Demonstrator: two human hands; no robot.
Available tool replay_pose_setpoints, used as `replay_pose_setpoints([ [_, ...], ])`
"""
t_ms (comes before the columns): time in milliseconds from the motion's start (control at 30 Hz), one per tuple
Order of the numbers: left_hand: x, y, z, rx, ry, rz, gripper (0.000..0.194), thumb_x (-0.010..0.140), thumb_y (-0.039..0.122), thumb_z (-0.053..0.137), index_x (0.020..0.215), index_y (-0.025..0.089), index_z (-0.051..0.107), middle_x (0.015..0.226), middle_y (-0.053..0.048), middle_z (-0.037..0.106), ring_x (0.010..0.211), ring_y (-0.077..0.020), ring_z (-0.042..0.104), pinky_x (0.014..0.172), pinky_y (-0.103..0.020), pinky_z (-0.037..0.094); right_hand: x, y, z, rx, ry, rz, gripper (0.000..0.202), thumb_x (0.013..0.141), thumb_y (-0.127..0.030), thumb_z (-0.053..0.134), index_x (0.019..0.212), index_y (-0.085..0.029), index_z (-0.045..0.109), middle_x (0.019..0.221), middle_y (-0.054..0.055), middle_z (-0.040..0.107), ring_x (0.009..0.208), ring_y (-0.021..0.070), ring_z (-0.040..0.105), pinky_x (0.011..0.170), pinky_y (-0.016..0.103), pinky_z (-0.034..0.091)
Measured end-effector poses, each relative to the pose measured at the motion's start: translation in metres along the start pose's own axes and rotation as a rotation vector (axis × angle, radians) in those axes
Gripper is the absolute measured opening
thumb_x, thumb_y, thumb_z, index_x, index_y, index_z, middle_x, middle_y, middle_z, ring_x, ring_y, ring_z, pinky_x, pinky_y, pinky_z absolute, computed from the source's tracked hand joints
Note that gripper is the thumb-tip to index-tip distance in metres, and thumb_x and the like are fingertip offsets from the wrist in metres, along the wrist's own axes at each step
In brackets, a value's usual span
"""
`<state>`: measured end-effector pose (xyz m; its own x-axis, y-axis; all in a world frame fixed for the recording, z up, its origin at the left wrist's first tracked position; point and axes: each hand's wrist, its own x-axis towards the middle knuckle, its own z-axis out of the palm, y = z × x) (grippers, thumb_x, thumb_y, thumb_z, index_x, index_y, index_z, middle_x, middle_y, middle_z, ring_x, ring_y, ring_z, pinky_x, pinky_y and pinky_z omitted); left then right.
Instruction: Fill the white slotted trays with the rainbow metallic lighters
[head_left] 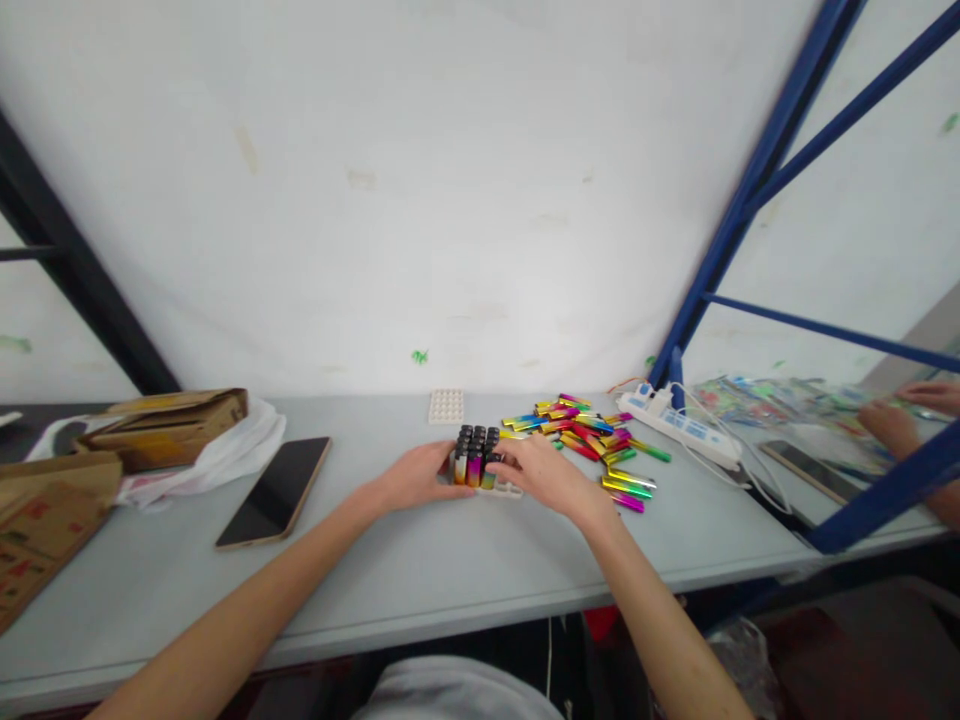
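Several upright lighters [474,462] with black tops and shiny coloured bodies stand packed together in a white tray [510,491] with holes. My left hand [417,474] is closed around the left side of this group, thumb at the front near the tray and fingers behind. From the right, my right hand [541,470] reaches in with thumb and fingers pinched on a lighter [494,465] at the group's right side. Its lower part and the fingertips are partly hidden. Loose metallic coloured lighters [581,430] lie in a pile just beyond my right hand.
Another white holed tray [447,406] lies near the wall. A phone [277,492] and cardboard boxes [176,425] on a white bag are at left. A power strip [682,428] and blue frame post [720,240] stand right; beyond, another person's hands [892,425] show.
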<state>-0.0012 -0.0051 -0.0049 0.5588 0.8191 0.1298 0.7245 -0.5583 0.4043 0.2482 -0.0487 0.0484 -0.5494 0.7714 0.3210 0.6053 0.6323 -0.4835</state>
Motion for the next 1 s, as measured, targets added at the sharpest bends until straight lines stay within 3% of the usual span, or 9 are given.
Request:
replay_pose_setpoints([
  [100, 0.000, 0.000, 0.000, -0.007, 0.001, 0.009, 0.054, 0.080, 0.065, 0.072, 0.110, 0.020, 0.065, 0.102, -0.008, 0.074, 0.088, -0.0294, 0.069, 0.076, -0.034, 0.050, -0.002, -0.001, -0.002, 0.012, -0.026, -0.034, 0.014, 0.097, -0.020, 0.069, 0.083, -0.020, 0.072, 0.069, 0.002, 0.068, 0.060, 0.0160, 0.056, 0.062, 0.027, 0.036],
  [333, -0.001, 0.004, -0.004, -0.021, -0.007, -0.006, 0.056, 0.080, 0.066, 0.072, 0.110, 0.020, 0.064, 0.102, -0.008, 0.074, 0.087, -0.0288, 0.069, 0.077, -0.035, 0.050, -0.004, 0.006, -0.003, 0.028, -0.072, -0.057, 0.027, 0.100, -0.035, 0.067, 0.077, -0.020, 0.071, 0.065, 0.002, 0.067, 0.057, 0.0154, 0.056, 0.057, 0.026, 0.033],
  [600, 0.001, 0.000, -0.001, -0.018, -0.006, 0.002, 0.057, 0.080, 0.067, 0.072, 0.112, 0.020, 0.064, 0.102, -0.008, 0.074, 0.088, -0.0286, 0.069, 0.079, -0.035, 0.050, 0.003, 0.004, 0.012, -0.285, 0.004, 0.075, 0.035, 0.100, -0.045, 0.065, 0.080, -0.018, 0.075, 0.071, 0.010, 0.071, 0.064, 0.0207, 0.062, 0.059, 0.029, 0.033],
  [733, 0.001, -0.001, 0.000, -0.010, 0.003, 0.007, 0.058, 0.081, 0.066, 0.072, 0.114, 0.019, 0.064, 0.103, -0.008, 0.074, 0.089, -0.0287, 0.069, 0.078, -0.035, 0.050, 0.005, 0.005, 0.017, -0.251, -0.078, 0.123, 0.035, 0.096, -0.047, 0.071, 0.079, -0.018, 0.078, 0.071, 0.010, 0.072, 0.064, 0.0207, 0.064, 0.059, 0.028, 0.038],
  [833, 0.001, 0.000, -0.001, -0.004, -0.004, -0.003, 0.056, 0.082, 0.064, 0.072, 0.114, 0.019, 0.064, 0.103, -0.008, 0.074, 0.089, -0.0286, 0.068, 0.078, -0.035, 0.050, 0.002, 0.006, 0.004, -0.122, -0.127, 0.115, 0.035, 0.097, -0.047, 0.070, 0.080, -0.017, 0.078, 0.072, 0.007, 0.075, 0.065, 0.0190, 0.066, 0.061, 0.027, 0.042],
  [1000, 0.001, 0.003, -0.003, -0.019, -0.019, -0.002, 0.060, 0.082, 0.066, 0.070, 0.119, 0.019, 0.063, 0.105, -0.008, 0.074, 0.089, -0.0282, 0.068, 0.080, -0.035, 0.050, -0.016, 0.019, -0.037, -0.056, -0.080, 0.178, 0.024, 0.097, -0.039, 0.071, 0.092, -0.017, 0.077, 0.084, 0.007, 0.079, 0.078, 0.0206, 0.072, 0.073, 0.027, 0.049],
])
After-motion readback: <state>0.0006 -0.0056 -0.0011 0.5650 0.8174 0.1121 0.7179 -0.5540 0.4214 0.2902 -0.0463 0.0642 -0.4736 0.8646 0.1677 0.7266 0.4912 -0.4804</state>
